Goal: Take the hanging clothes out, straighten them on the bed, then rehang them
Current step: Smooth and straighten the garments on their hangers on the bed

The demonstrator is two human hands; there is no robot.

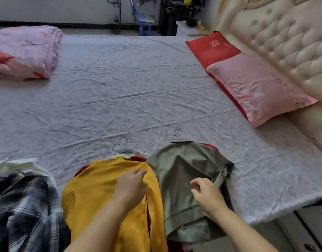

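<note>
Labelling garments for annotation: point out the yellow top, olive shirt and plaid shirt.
yellow top (94,193), head view, on its knit body.
olive shirt (176,166), head view, on cloth below the collar.
plaid shirt (24,206), head view, on the middle of the checked cloth.

Single view, head-worn, wide-angle. Looking forward and down across bed from its near edge. Left hand and right hand at bottom, close under lens. Clothes nearest, low in frame. Bed fills most of frame, far side small and soft. Headboard along right. Wall up top, edges bowed, probably lens distortion.
</note>
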